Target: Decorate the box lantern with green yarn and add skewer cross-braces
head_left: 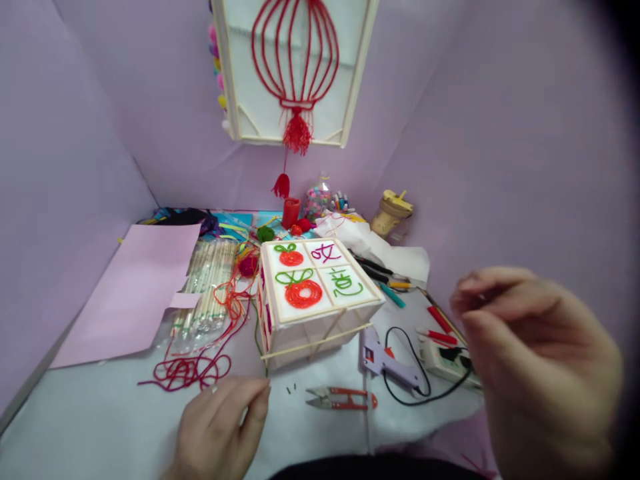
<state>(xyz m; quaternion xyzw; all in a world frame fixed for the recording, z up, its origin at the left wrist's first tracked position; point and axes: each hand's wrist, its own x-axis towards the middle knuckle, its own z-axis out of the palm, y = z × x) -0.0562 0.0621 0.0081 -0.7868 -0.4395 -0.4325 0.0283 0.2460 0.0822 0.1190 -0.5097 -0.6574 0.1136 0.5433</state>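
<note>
The decorated box point(310, 335) sits mid-surface point(115, 427), beyond my left hand point(220, 423), whose fingers curl in close to the thumb. My right hand point(545, 373) is raised at the side, nearly pinched; I can't tell if either holds anything thin. For neat yarn work, I'd steady the box by its sticks, clear of the snips point(340, 399) and glue gun point(390, 365).

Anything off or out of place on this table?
Nothing looks spilled or clearly broken. Red and purple yarn lies tangled at near left; tiny dark clippings sit loose beside the snips. A thin stick across the box's lower front pokes past its corners. Can't tell if that's intended.
</note>
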